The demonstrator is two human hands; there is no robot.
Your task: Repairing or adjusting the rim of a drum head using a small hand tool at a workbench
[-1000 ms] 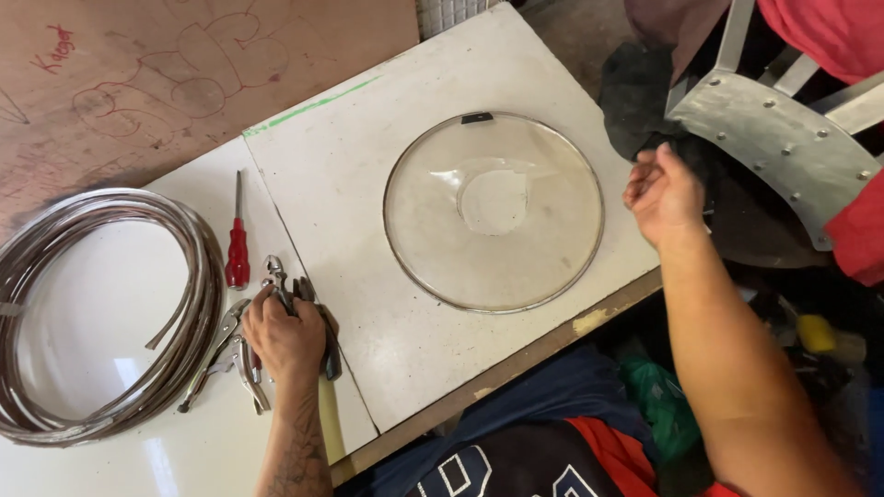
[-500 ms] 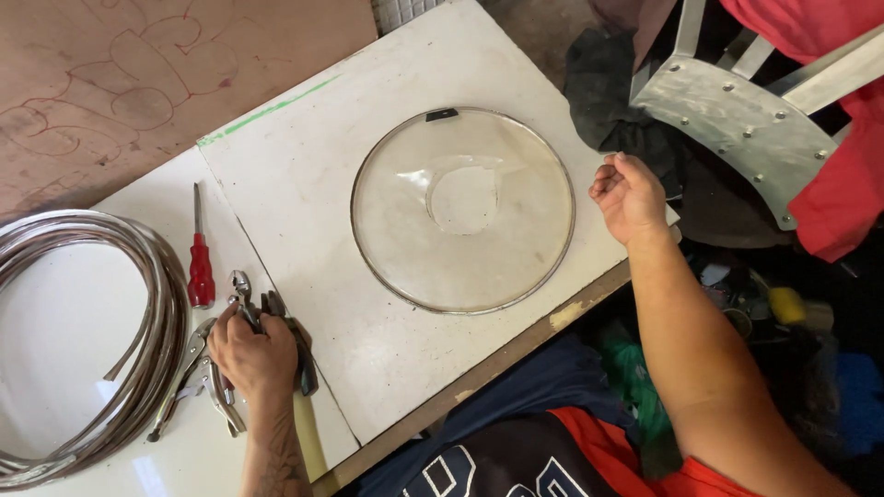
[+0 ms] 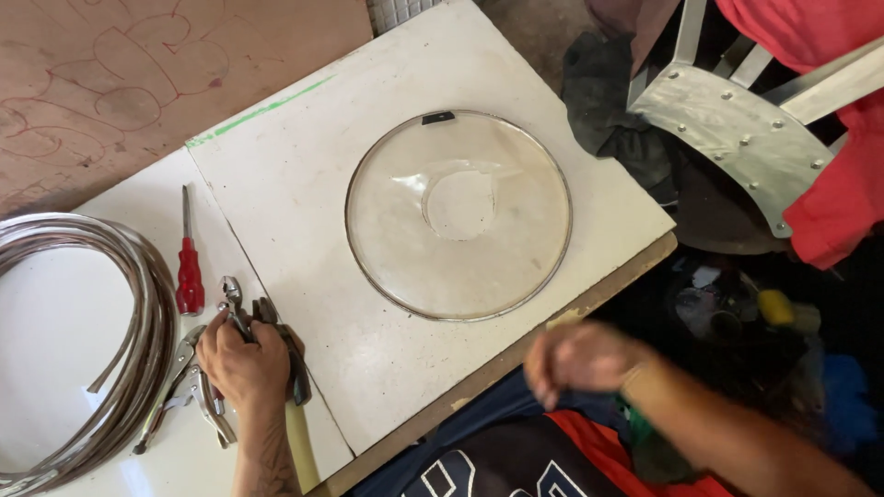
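Observation:
My left hand [image 3: 241, 361] rests on a pile of pliers [image 3: 235, 304] on the white board, fingers curled around their handles. A pair of locking pliers [image 3: 175, 387] lies just left of that hand. My right hand [image 3: 580, 361] is blurred, off the table's front edge above my lap, fingers loosely curled with nothing seen in them. A round clear glass lid [image 3: 459, 213] with a metal rim lies flat in the middle of the white board [image 3: 304, 175].
A red-handled screwdriver [image 3: 189, 271] lies left of the pliers. A coil of silvery trim [image 3: 110, 322] sits at the far left. At the upper right, a metal chair frame [image 3: 737, 129], dark cloth [image 3: 608, 92] and another person in red [image 3: 829, 202].
My right hand has left the table's right edge and dropped down to my lap, past the front edge. My left hand stays on the pliers. The view has shifted.

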